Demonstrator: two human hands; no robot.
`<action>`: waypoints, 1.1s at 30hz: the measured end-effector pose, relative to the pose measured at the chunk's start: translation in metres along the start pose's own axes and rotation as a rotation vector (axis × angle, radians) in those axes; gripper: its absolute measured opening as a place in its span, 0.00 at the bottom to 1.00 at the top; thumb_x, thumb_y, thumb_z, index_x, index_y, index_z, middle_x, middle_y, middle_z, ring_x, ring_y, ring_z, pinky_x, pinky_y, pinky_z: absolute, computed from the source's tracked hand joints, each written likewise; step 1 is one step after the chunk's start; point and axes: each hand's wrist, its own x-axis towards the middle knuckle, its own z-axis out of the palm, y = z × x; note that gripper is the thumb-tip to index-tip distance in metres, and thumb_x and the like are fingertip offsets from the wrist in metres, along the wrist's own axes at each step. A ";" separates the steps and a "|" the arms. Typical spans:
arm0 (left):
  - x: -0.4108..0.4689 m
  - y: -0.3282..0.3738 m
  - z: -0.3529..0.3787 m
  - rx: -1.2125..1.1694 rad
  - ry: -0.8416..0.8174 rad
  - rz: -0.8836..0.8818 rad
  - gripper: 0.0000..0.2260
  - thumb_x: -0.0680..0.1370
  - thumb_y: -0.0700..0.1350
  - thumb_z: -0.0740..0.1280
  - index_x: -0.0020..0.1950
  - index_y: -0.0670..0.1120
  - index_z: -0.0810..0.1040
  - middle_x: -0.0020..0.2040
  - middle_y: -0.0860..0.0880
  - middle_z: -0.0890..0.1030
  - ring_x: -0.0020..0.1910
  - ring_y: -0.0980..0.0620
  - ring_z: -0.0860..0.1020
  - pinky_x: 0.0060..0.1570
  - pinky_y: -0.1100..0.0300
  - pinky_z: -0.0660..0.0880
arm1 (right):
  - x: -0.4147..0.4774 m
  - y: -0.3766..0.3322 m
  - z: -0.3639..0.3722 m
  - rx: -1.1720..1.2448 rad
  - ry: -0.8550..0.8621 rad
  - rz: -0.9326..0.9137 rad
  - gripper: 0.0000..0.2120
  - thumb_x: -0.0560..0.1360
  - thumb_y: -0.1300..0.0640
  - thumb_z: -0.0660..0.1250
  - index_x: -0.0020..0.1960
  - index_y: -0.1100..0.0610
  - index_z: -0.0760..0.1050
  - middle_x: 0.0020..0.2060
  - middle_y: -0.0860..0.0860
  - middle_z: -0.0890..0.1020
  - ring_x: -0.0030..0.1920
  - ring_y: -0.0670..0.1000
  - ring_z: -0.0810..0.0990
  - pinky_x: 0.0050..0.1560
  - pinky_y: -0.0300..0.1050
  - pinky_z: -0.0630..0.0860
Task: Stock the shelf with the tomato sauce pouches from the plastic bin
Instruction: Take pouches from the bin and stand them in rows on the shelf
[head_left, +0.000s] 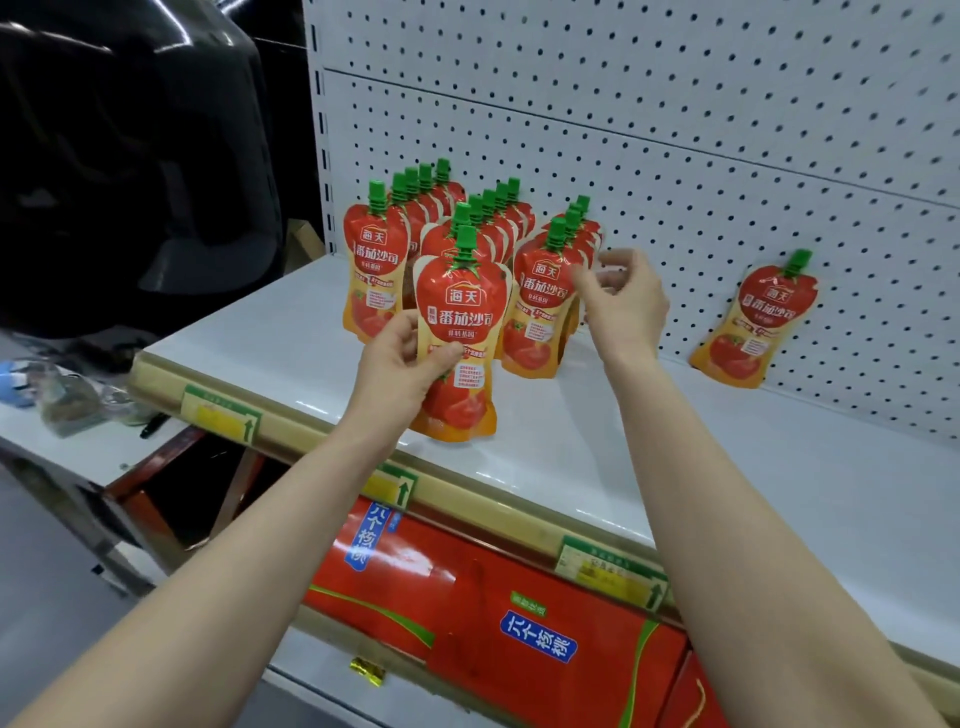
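My left hand (402, 369) grips a red and orange tomato sauce pouch (460, 322) with a green cap, holding it upright at the front of the middle row on the white shelf (597, 447). Three rows of the same pouches (488, 228) stand behind it, toward the pegboard. My right hand (621, 304) hovers beside the front pouch of the right row (540, 306), fingers loosely curled and holding nothing. One more pouch (753, 322) leans alone against the pegboard at the right. The plastic bin is not in view.
The white pegboard back panel (675, 130) rises behind the shelf. Price-tag strips (395, 486) run along the shelf's front edge. Red boxes (519, 618) fill the lower shelf. A dark rounded object (130, 156) stands to the left, above a cluttered low surface (67, 400).
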 end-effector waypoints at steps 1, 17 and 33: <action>0.000 0.000 0.003 -0.001 -0.011 0.002 0.12 0.75 0.39 0.70 0.57 0.47 0.75 0.50 0.53 0.84 0.49 0.57 0.83 0.46 0.64 0.79 | -0.006 -0.008 -0.006 0.008 0.026 -0.048 0.12 0.74 0.45 0.70 0.52 0.51 0.77 0.43 0.45 0.82 0.42 0.43 0.81 0.52 0.51 0.80; -0.007 -0.029 0.024 0.265 -0.111 -0.024 0.14 0.76 0.43 0.70 0.61 0.48 0.78 0.57 0.52 0.82 0.56 0.54 0.80 0.59 0.52 0.77 | -0.029 -0.016 -0.032 0.120 -0.336 -0.056 0.12 0.78 0.55 0.69 0.47 0.66 0.82 0.39 0.57 0.86 0.35 0.46 0.81 0.36 0.40 0.78; 0.012 -0.034 0.039 0.597 -0.219 -0.078 0.22 0.80 0.44 0.64 0.74 0.48 0.66 0.69 0.48 0.74 0.67 0.48 0.73 0.59 0.61 0.68 | 0.002 0.002 0.005 0.083 -0.272 -0.087 0.21 0.76 0.47 0.68 0.43 0.67 0.76 0.41 0.60 0.84 0.45 0.62 0.84 0.46 0.63 0.80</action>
